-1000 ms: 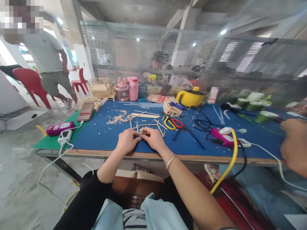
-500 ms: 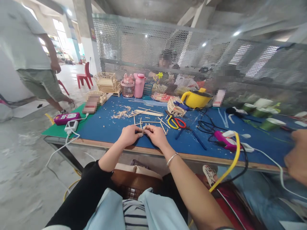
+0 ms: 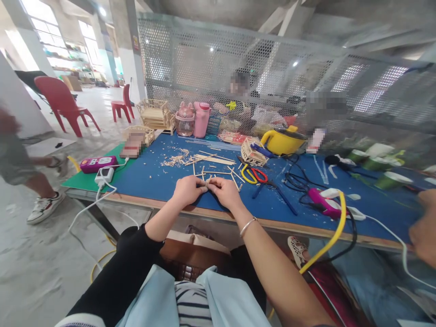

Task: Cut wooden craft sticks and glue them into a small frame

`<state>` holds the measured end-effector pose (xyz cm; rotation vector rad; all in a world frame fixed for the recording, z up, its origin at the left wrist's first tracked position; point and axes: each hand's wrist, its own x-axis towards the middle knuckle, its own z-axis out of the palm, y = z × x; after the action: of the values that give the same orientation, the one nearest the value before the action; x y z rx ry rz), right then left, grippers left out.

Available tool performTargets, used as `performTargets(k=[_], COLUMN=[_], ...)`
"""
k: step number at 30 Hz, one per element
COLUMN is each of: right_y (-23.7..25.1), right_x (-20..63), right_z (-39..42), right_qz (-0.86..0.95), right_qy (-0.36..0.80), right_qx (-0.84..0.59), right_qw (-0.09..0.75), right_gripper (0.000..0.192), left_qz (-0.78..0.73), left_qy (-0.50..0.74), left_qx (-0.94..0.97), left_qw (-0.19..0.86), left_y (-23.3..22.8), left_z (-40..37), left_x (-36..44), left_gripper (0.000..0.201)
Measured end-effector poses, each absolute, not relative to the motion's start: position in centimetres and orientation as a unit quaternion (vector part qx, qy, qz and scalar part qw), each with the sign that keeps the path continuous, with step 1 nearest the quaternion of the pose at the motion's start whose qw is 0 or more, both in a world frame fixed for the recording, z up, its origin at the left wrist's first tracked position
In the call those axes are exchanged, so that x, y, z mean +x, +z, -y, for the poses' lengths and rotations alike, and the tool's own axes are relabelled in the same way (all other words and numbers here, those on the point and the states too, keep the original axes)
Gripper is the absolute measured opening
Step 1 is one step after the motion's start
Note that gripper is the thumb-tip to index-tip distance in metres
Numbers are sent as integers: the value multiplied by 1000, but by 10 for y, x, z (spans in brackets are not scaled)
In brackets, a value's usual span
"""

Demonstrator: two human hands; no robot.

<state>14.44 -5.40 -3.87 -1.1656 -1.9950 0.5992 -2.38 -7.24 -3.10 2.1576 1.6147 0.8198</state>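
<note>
My left hand (image 3: 188, 190) and my right hand (image 3: 225, 190) meet near the front edge of the blue mat. Thumbs and fingertips are closed in a pinch on a small joint of thin wooden sticks (image 3: 207, 182); the fingers partly hide it. Just beyond lies an open framework of sticks (image 3: 221, 172), flat on the mat; whether it is joined to the held piece I cannot tell. Farther back are loose wooden strips (image 3: 218, 159) and a heap of shavings (image 3: 175, 160). To the right lie scissors (image 3: 255, 175) with one yellow and one red handle, and blue-handled pliers (image 3: 284, 200).
A small wooden basket (image 3: 254, 153), a yellow pot (image 3: 284, 141), a pink bottle (image 3: 202, 120) and stacked wooden trays (image 3: 155, 117) stand along the back. A purple power strip (image 3: 323, 203) with cables lies at right, near another person's hand (image 3: 424, 225). A passer-by's leg (image 3: 20, 159) shows at left.
The passer-by at left has walked mostly out of view, uncovering a red chair. The view has shifted slightly; my hands stay pinched together at the same spot on the sticks.
</note>
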Motion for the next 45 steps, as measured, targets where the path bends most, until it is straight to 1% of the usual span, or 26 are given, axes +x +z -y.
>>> performTargets(k=[3,9,17,26,32,37,41,45], right_y=[-41,-43,-38,-32,-31,-31,-31,-32], right_x=[144,144,143,142,142,141,142,143], right_z=[53,53,54,59,60,60,59,59], right_qz=[774,768,781,789,784,780,782,784], right_qy=[233,227,205,195,192,193,196,192], right_qx=[-456,-467,-468,-464,-474,-481,-480,-482], right_qw=[371,375,360,353,351,351,345,340], right_gripper=[15,21,15,18,18,16,17,17], left_qz=[-581,-586,-586,-587,-577,-537,-502,-523], left_qy=[281,270,268,265,288,323,391,415], left_qx=[749,752,756,756,748,746,718,687], left_qw=[146,133,119,122,158,226,282,287], left_y=[-29,-27,-29,-30,-30,-29,-29,-29], left_z=[73,75,75,73,71,71,73,74], left_x=[-20,-19,-20,-20,-22,-32,-30,-22], left_gripper=[23,25,22,22,20,33,26,23])
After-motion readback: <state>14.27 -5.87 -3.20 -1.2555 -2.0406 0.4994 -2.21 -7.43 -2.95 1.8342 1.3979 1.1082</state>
